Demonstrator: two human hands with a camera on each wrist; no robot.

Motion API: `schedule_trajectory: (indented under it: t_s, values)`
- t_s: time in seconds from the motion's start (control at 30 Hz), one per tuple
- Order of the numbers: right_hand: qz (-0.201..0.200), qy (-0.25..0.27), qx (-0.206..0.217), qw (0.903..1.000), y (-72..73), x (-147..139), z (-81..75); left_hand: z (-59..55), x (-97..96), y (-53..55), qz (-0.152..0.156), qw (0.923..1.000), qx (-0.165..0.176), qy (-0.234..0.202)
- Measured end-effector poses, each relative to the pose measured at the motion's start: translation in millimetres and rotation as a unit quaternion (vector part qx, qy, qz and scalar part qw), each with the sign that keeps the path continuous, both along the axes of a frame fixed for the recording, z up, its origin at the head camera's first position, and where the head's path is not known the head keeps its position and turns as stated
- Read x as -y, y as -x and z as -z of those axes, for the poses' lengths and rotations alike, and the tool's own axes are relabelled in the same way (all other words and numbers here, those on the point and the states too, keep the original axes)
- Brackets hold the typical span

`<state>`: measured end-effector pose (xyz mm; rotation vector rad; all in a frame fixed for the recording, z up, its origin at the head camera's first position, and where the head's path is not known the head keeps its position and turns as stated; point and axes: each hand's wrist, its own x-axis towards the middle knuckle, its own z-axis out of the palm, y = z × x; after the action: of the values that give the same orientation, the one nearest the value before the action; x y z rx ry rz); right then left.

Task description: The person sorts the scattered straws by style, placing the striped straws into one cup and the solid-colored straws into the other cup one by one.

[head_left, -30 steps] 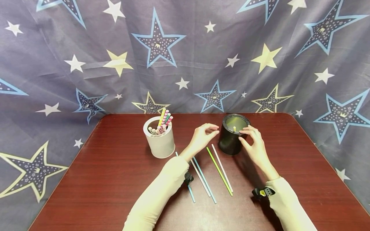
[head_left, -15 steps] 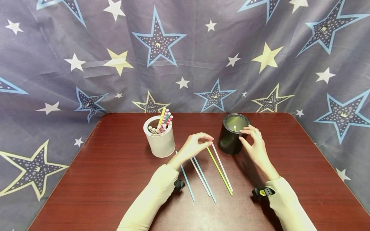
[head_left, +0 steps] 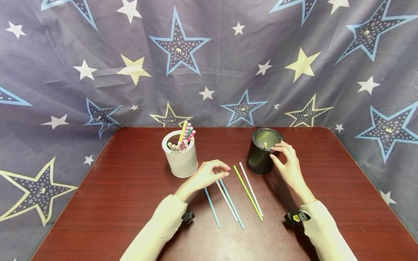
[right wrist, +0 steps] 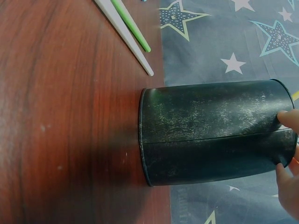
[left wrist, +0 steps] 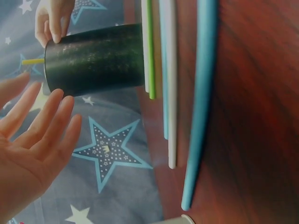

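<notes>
My left hand [head_left: 205, 175] is above the straws with nothing in it; in the left wrist view its fingers [left wrist: 44, 123] are spread. Beneath or beside it lie blue straws [head_left: 213, 208] and a pale pink straw [head_left: 226, 201]. Fingers and thumb of my right hand [head_left: 288, 165] hold the upper right side of a black cylindrical cup [head_left: 259, 163], near its rim. Inside that cup, the tip of a yellow straw [head_left: 265, 145] shows. Between the hands lie a green straw [head_left: 248, 194] and another pale pink straw [head_left: 250, 189].
A white cylindrical cup [head_left: 183, 165] stands on the left, with several patterned straws [head_left: 187, 134] and a yellow one sticking out. The reddish-brown table [head_left: 130, 203] ends at a grey curtain with stars [head_left: 215, 72].
My left hand has moved away from the black cup, leftward and toward me, passing over the straws. My right hand and both cups have stayed where they were.
</notes>
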<state>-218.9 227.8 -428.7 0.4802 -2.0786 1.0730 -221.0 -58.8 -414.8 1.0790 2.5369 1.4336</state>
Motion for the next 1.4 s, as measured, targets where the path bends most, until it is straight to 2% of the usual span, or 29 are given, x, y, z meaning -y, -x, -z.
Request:
schedule_trajectory:
  t_s: [0.17,0.4,0.5,0.63,0.7,0.87,0.97,1.23,1.4]
  values:
    - [0.000,0.001,0.000,1.0000,0.3,-0.1,0.5,3.1,12.5,-7.4,0.019,0.9991,-0.019,0.034]
    - [0.000,0.001,-0.001,1.0000,0.8,0.0,0.7,5.9,26.0,-14.8,0.036,0.9974,-0.006,0.062]
    - [0.001,0.002,0.000,1.0000,0.5,0.0,0.3,7.8,30.6,-16.4,0.029,0.9940,-0.037,0.099]
    - [0.002,0.002,0.001,1.0000,0.2,0.1,-0.1,10.3,36.0,-18.2,0.023,0.9845,-0.090,0.149]
    - [0.001,0.003,0.000,1.0000,0.2,0.1,-0.3,12.5,38.5,-18.2,0.036,0.9824,-0.100,0.153]
    - [-0.002,0.002,-0.003,1.0000,-0.1,0.2,-0.6,18.3,43.5,-18.7,0.065,0.9807,-0.081,0.166]
    - [0.001,0.000,-0.002,1.0000,-0.4,0.1,-0.6,21.2,45.9,-19.7,0.072,0.9781,-0.074,0.181]
    - [0.002,-0.002,-0.003,1.0000,-0.4,0.0,-0.3,26.5,49.6,-19.6,0.088,0.9687,-0.087,0.215]
    - [0.001,-0.002,-0.003,1.0000,-0.7,0.2,-1.0,26.2,49.3,-20.8,0.093,0.9683,-0.069,0.221]
